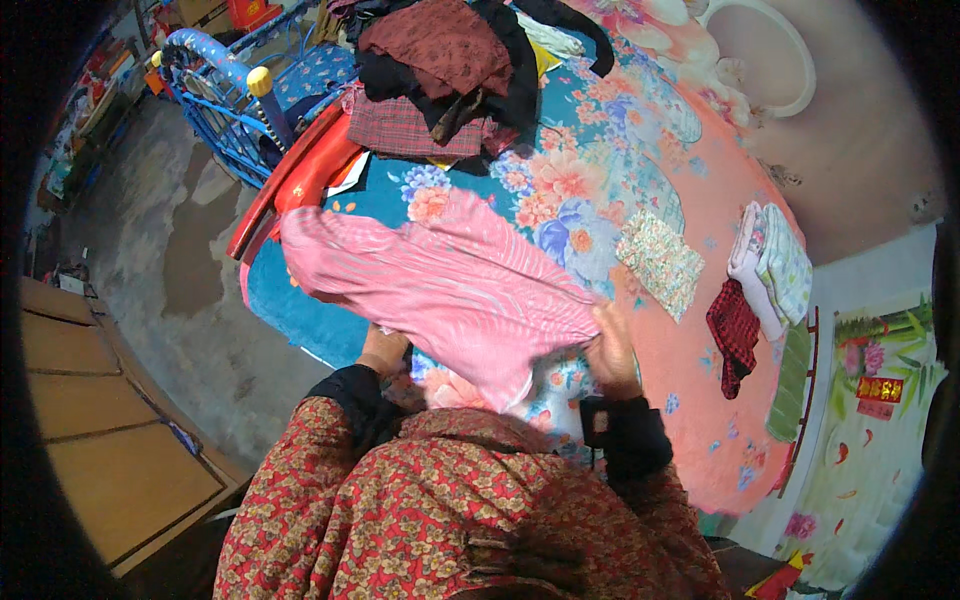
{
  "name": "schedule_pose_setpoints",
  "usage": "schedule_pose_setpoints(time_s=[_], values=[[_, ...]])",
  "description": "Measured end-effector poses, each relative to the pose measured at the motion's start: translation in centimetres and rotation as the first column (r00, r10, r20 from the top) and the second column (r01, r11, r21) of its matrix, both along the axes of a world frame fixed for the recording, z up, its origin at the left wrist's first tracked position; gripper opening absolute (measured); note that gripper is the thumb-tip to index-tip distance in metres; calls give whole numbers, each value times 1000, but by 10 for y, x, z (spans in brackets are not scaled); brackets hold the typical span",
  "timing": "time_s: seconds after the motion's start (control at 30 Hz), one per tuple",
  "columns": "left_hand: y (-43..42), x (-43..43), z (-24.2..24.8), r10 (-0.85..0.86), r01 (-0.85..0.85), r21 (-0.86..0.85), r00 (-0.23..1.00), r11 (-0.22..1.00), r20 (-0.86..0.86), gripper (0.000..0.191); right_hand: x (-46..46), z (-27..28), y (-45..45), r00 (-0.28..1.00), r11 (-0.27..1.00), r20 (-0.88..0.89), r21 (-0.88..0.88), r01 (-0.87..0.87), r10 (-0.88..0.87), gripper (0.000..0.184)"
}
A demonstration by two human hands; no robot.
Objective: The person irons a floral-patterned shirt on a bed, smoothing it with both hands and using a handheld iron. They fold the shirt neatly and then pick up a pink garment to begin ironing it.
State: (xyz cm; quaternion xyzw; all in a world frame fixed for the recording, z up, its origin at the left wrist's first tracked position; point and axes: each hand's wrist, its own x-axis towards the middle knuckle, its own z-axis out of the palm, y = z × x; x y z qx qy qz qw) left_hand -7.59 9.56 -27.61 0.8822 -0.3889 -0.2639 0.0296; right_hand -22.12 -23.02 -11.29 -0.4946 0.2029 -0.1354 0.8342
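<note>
A pink striped garment [442, 277] is spread loosely over the flowered bed sheet [577, 180] before me. My right hand [611, 345] grips its right end, where the cloth bunches into folds. At the garment's lower left edge is my left hand [385, 350], its fingers hidden beneath the cloth, so its hold does not show. To the right of my right hand lies a folded cloth with a small floral print [660, 262], flat on the sheet.
Dark and brownish-red clothes [442, 52] are heaped at the bed's far end over a plaid cloth [412, 124]. Folded light cloths [780, 262] and a red-black checked cloth [731, 337] lie at right. Left stand a red wooden bed rail [289, 176] and a blue metal frame [217, 135].
</note>
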Motion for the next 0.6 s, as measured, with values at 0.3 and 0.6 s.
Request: schedule_pose_setpoints(time_s=[0.3,0.6], values=[[41,-21,-6,153,7,-634,968,773,198,54,-171,-182,16,762,987,-627,92,-131,160,16],[55,16,39,734,-448,-784,679,429,14,39,-177,-198,22,675,966,-737,-149,-211,34,26]])
